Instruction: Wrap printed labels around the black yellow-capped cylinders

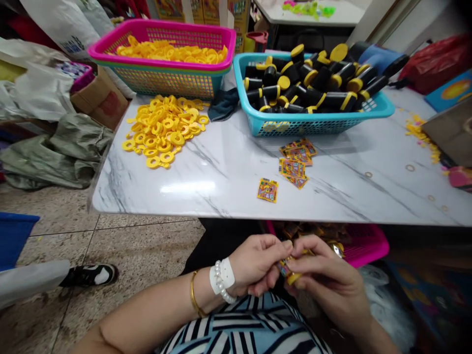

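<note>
Below the table's front edge, my left hand [260,263] and my right hand [328,275] meet in front of my lap. Between their fingertips they pinch a small yellow printed packet [284,268], mostly covered by the fingers. A yellow piece shows at its lower end, too hidden to name. Above my hands, one printed packet [267,190] lies alone on the marble-patterned table [221,196]. A little behind it lies a loose pile of similar packets [295,164]. Under the table edge, behind my right hand, is a pink basket [372,246] holding more packets.
Yellow plastic rings [165,128] are heaped at the table's left. Behind them stand stacked baskets [162,73] with yellow pieces. A turquoise basket [313,120] holds black cylinders with yellow caps. A dark cloth [223,104] lies between. Another person's foot [90,275] is on the floor at left.
</note>
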`<state>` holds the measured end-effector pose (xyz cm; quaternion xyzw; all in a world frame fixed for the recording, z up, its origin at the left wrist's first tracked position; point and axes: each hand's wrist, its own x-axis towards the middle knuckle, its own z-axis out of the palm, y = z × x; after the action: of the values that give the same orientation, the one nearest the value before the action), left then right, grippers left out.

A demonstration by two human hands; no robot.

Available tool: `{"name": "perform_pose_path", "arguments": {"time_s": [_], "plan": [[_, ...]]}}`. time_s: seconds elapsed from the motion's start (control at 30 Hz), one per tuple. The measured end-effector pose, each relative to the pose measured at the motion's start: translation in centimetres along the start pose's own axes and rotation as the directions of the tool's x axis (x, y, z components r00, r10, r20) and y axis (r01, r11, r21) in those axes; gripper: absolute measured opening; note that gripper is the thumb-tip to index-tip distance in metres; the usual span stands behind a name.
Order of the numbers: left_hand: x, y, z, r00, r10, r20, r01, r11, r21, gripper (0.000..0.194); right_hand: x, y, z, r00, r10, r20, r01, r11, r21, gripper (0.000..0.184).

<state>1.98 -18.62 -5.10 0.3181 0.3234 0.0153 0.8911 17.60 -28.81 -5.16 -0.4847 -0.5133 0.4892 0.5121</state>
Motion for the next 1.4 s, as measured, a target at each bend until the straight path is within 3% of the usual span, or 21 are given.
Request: {"name": "perform_pose_path", "arguments": {"time_s": [0.13,0.2,0.23,0.27,0.33,0.4,0.43,0.5,0.6,0.7,0.8,0.87,0.93,1.07,1.17,1.23,1.27,1.33,1.4], "plan": [[0.2,-0.2,0.2,1.0,-0.002,-0.023,0.006,0.982,0.191,0.05,-1.1,0.3,-1.2,0.997,-0.058,-0.044,0.055,0.996,-0.068,0.03],[-0.5,0.2,0.2,0.979,0.178,-0.094,-0.128,0.91,0.394,0.05,-1.6,0.5,-2.7,0.996,-0.059,-0.074,0.042,0.976,-0.215,0.028],[-1.1,0.5,0.0,0.938,0.324,-0.119,-0.221,0.828,0.516,0.051,-1.8,0.6,-3.5,0.994,-0.066,-0.087,0.034,0.945,-0.326,0.026],[-1.6,0.9,-0.2,0.865,0.488,-0.12,-0.309,0.705,0.639,0.051,-1.9,0.7,-4.4,0.992,-0.085,-0.092,0.034,0.892,-0.45,0.025],[-2.1,2.1,-0.8,0.648,0.76,-0.036,-0.387,0.369,0.845,0.046,-1.8,0.7,-5.9,0.98,-0.171,-0.098,0.06,0.734,-0.677,0.023],[-1.8,3.5,-1.6,0.46,0.882,0.099,-0.292,0.046,0.955,0.039,-0.9,0.5,-6.6,0.957,-0.279,-0.075,0.107,0.583,-0.805,0.023],[-1.4,4.2,-1.9,0.407,0.901,0.15,-0.208,-0.069,0.976,0.035,0.0,0.3,-6.5,0.942,-0.328,-0.063,0.13,0.534,-0.835,0.022],[-0.2,5.4,-2.5,0.392,0.894,0.216,-0.075,-0.202,0.976,0.024,2.4,-0.3,-5.8,0.907,-0.418,-0.043,0.179,0.477,-0.86,0.023],[1.0,6.1,-3.0,0.414,0.871,0.264,-0.043,-0.271,0.962,0.018,7.5,-0.8,-3.7,0.875,-0.485,-0.009,0.229,0.43,-0.873,0.028],[0.4,5.8,-3.7,0.346,0.905,0.248,-0.156,-0.205,0.966,0.011,12.2,-0.5,-1.7,0.917,-0.398,0.019,0.17,0.349,-0.921,0.029],[-1.3,6.0,-4.7,0.304,0.952,0.038,-0.267,0.047,0.963,0.011,14.6,0.2,-0.8,0.955,-0.294,0.049,0.143,0.308,-0.941,0.015],[-2.1,6.6,-5.2,0.326,0.937,-0.123,-0.266,0.216,0.939,0.017,15.1,0.5,-0.7,0.958,-0.282,0.057,0.148,0.312,-0.938,0.015],[-2.2,7.4,-5.3,0.351,0.915,-0.197,-0.236,0.29,0.927,0.022,15.1,0.8,-0.7,0.953,-0.297,0.053,0.145,0.298,-0.943,0.014],[-1.4,8.5,-4.7,0.41,0.893,-0.188,-0.217,0.295,0.931,0.031,14.5,0.7,-0.6,0.92,-0.38,0.095,0.228,0.324,-0.918,0.013],[-0.8,9.0,-4.2,0.52,0.832,-0.193,-0.309,0.395,0.865,0.018,13.9,0.1,-0.1,0.851,-0.514,0.111,0.338,0.373,-0.864,0.014],[-0.6,9.3,-4.1,0.569,0.795,-0.212,-0.413,0.498,0.763,0.014,13.6,-0.5,0.4,0.811,-0.584,0.013,0.337,0.45,-0.827,0.01],[-0.6,9.5,-4.1,0.566,0.79,-0.233,-0.457,0.537,0.709,0.015,13.6,-0.7,0.6,0.811,-0.58,-0.08,0.303,0.533,-0.79,0.014],[-0.8,9.9,-4.1,0.536,0.797,-0.278,-0.519,0.571,0.636,0.016,13.7,-1.3,1.1,0.86,-0.44,-0.259,0.197,0.754,-0.627,0.032],[-1.0,10.0,-4.0,0.511,0.807,-0.295,-0.545,0.57,0.615,0.017,14.0,-1.7,1.6,0.939,-0.188,-0.289,0.062,0.917,-0.394,0.036]]}}
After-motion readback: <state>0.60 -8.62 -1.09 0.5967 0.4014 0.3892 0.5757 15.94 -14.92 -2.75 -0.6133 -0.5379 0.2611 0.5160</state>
